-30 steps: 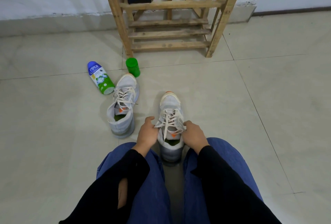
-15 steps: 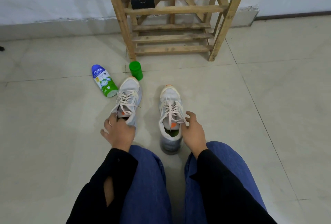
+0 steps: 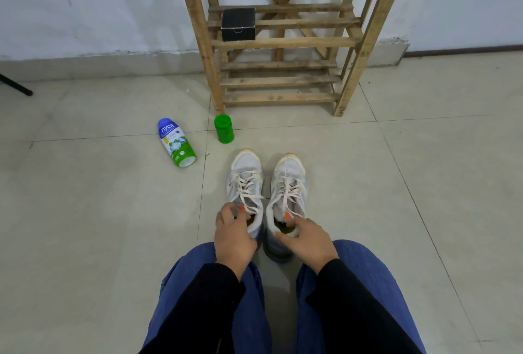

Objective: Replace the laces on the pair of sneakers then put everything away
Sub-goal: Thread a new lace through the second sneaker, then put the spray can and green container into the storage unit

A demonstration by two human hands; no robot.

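Two white laced sneakers stand side by side on the tiled floor, toes pointing away from me. My left hand grips the collar of the left sneaker, fingers curled into its opening. My right hand holds the heel collar of the right sneaker, with fingers hooked over the rim. Both shoes have cream laces threaded through and small orange tabs near the tongue.
A wooden slatted rack stands against the wall ahead, with a small black box on a shelf. A green cap and a lying blue-green bottle are on the floor to the left. My blue-trousered knees fill the foreground.
My left hand moved from the right sneaker to the left one and pulled it in beside the right sneaker. The pair now stands parallel. The view tilted up toward the rack.
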